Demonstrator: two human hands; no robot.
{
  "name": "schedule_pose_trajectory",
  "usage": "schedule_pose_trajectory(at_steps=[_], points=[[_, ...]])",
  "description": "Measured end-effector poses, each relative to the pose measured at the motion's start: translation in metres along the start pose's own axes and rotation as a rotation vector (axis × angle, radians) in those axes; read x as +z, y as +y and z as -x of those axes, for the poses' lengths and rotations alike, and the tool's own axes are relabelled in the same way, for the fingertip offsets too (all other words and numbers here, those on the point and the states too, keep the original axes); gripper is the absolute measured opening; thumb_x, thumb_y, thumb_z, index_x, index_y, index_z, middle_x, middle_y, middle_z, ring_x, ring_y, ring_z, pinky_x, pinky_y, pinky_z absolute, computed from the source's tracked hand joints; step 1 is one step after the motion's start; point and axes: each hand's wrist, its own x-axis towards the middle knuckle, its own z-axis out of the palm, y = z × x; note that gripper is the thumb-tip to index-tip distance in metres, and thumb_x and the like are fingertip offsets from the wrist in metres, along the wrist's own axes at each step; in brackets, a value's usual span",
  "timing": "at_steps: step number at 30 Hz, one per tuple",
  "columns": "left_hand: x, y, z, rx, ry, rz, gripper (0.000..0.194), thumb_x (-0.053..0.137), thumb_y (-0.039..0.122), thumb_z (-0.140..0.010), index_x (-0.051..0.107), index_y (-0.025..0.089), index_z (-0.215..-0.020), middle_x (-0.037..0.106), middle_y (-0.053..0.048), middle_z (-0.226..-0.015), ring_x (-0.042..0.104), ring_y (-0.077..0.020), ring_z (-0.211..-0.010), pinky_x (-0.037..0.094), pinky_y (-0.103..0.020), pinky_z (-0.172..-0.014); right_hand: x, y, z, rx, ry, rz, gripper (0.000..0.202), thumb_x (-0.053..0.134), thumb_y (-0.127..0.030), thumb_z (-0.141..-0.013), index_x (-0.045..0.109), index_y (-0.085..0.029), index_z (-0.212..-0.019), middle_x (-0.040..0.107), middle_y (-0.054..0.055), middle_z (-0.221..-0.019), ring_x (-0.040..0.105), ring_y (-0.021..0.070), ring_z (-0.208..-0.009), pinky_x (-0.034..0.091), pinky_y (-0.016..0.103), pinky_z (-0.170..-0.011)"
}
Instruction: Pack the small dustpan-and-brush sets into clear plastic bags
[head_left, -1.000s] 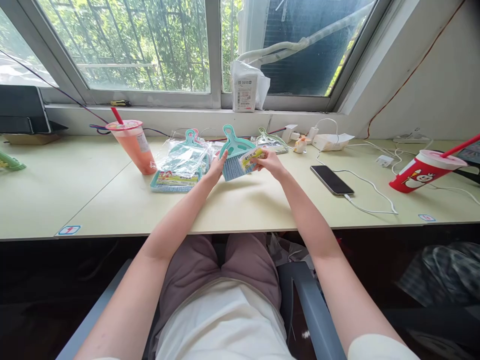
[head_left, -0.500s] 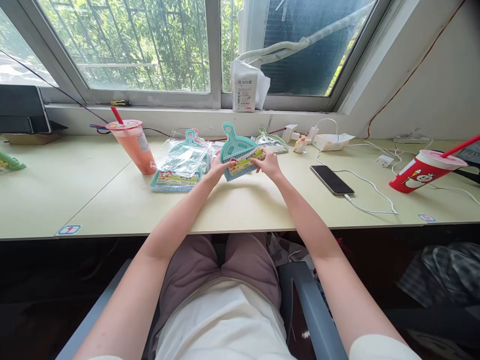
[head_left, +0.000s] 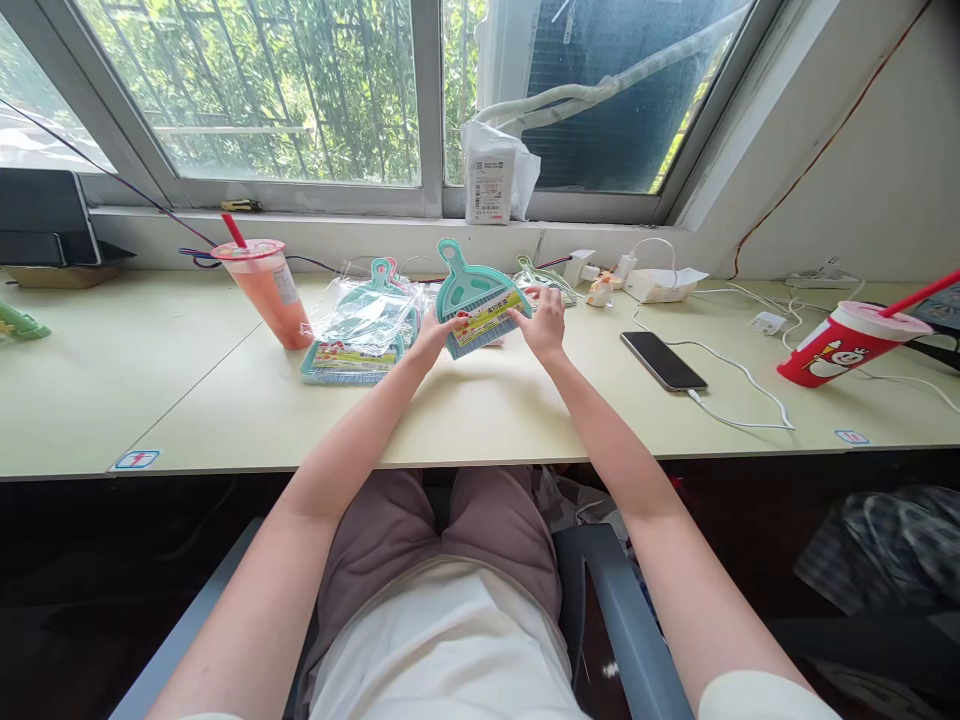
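A teal dustpan and brush set [head_left: 484,308] with a yellow label is held up over the table, tilted, its handle pointing up and left. My left hand [head_left: 433,338] grips its lower left edge, thumb in front. At its right edge my right hand [head_left: 545,322] pinches it between thumb and fingers. Just left of my left hand, similar sets in clear plastic wrap [head_left: 360,335] lie on the table. A green-handled wrapped set [head_left: 536,272] lies behind my right hand, partly hidden.
A pink drink cup [head_left: 268,295] stands tilted on the left. To the right are a phone [head_left: 664,360] on a white cable and a red cup [head_left: 844,343]. Chargers and a white box [head_left: 666,284] sit along the back of the table [head_left: 480,425].
The dustpan set has shifted slightly left and up. My right hand has moved a little to the right, and its fingers now sit at the set's right edge instead of across the label.
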Motion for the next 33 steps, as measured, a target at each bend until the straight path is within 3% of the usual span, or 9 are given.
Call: schedule_pose_trajectory(at_steps=[2,7,18,24,28,33], points=[[0.0,0.0,0.0,-0.006,-0.002,0.004,0.07,0.084,0.036,-0.058,0.059,0.02,-0.121,0.074,-0.01,-0.109,0.068,-0.0318,-0.111,0.054,-0.046,-0.098,0.003,0.005,-0.003,0.066,-0.018,-0.102,0.055,0.078,-0.044,-0.077,0.055,-0.024,-0.124,0.055,0.014,-0.133,0.049,0.0319,-0.13,0.044,0.051,-0.108],[-0.001,0.0,0.001,-0.013,0.016,0.003,0.068,0.082,0.03,-0.058,0.059,0.019,-0.121,0.074,-0.01,-0.107,0.068,-0.0308,-0.11,0.053,-0.045,-0.099,0.011,0.012,-0.006,0.311,-0.313,-0.503,0.06,0.079,-0.037,-0.069,0.053,-0.028,-0.122,0.066,0.006,-0.117,0.063,0.0242,-0.108,0.056,0.043,-0.091],[0.0,0.003,0.004,-0.04,0.002,0.031,0.071,0.081,0.025,-0.058,0.056,0.018,-0.124,0.073,-0.011,-0.11,0.067,-0.0308,-0.112,0.052,-0.045,-0.099,0.009,0.008,-0.004,0.424,-0.278,-0.716,0.05,0.08,-0.026,-0.064,0.055,-0.025,-0.107,0.07,0.003,-0.106,0.068,0.0192,-0.1,0.058,0.037,-0.089],[0.002,0.003,0.003,-0.05,0.027,0.061,0.071,0.081,0.026,-0.057,0.056,0.018,-0.122,0.074,-0.009,-0.107,0.069,-0.0299,-0.106,0.055,-0.043,-0.092,0.009,0.003,0.001,0.517,-0.277,-0.9,0.048,0.082,-0.032,-0.074,0.054,-0.029,-0.113,0.074,-0.001,-0.106,0.073,0.0157,-0.094,0.063,0.031,-0.087],[0.001,0.002,0.003,-0.045,0.043,0.082,0.07,0.082,0.027,-0.058,0.056,0.019,-0.122,0.073,-0.009,-0.107,0.069,-0.0282,-0.103,0.056,-0.04,-0.088,0.018,-0.004,0.012,0.532,-0.383,-0.99,0.036,0.081,-0.039,-0.079,0.059,-0.026,-0.104,0.077,-0.001,-0.1,0.075,0.0149,-0.084,0.064,0.027,-0.08],[0.002,-0.003,0.003,-0.053,0.041,0.077,0.061,0.082,0.025,-0.061,0.058,0.018,-0.116,0.072,-0.008,-0.105,0.069,-0.025,-0.1,0.055,-0.04,-0.091,0.029,-0.009,0.022,0.492,-0.512,-1.019,0.029,0.083,-0.03,-0.078,0.065,-0.02,-0.1,0.079,0.002,-0.093,0.077,0.0187,-0.08,0.066,0.033,-0.078]])
